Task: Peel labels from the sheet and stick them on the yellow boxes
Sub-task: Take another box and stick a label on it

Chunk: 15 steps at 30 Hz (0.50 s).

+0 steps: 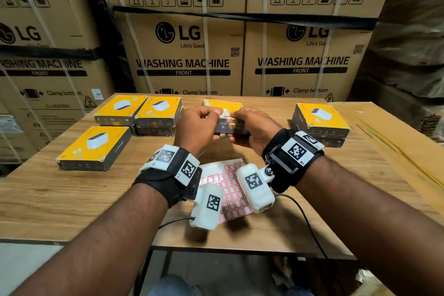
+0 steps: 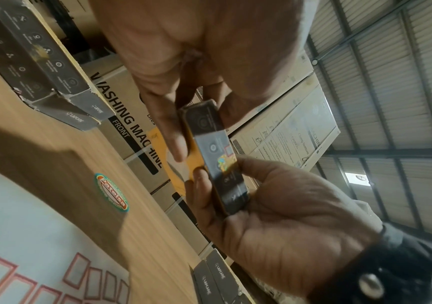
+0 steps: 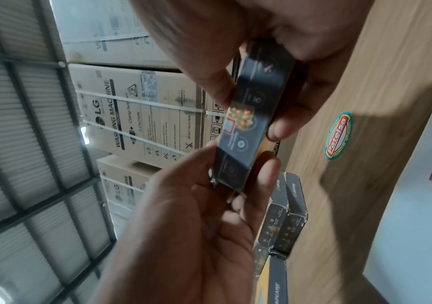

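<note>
While the tabletop [image 1: 72,199] carries several yellow boxes [image 1: 93,146] with no label visible on them, the label sheet [image 1: 230,190] lies near the front edge, many labels left. Both hands — left hand [image 1: 197,127], right hand [image 1: 254,127] — grip one held box [image 1: 231,126] in midair; a red-bordered label [image 2: 228,149] sits on its dark side — most work remains.

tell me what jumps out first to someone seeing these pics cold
Both hands, left hand and right hand, hold one yellow box edge-up above the table, with a small red-bordered label on its dark side. Below the wrists lies the label sheet; more yellow boxes lie around, and big LG cartons wall the back.
</note>
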{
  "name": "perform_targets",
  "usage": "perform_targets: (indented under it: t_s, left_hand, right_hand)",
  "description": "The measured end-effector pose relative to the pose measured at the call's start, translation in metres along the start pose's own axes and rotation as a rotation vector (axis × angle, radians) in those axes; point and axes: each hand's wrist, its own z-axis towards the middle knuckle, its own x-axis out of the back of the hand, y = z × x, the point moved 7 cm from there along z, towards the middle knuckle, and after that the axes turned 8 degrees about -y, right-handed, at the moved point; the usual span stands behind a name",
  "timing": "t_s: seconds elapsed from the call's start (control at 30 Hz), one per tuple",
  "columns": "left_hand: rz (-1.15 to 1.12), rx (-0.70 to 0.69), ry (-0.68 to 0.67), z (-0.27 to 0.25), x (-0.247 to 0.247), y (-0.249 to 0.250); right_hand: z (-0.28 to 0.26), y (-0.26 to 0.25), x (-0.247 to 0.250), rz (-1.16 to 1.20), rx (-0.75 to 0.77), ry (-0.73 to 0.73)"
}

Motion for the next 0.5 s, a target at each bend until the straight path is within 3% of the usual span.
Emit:
perform_targets:
  t_s: [0.23, 0.5]
  left_hand:
    - [-0.025, 0.064, 0.058, 0.007, 0.005, -0.005]
    - [-0.09, 0.057, 0.153, 0.009, 0.015, -0.005]
  right_hand:
    - [0.003, -0.01, -0.01, -0.015, 0.182, -0.087]
    - [0.004, -0.006, -0.01, -0.039, 0.272, -0.143]
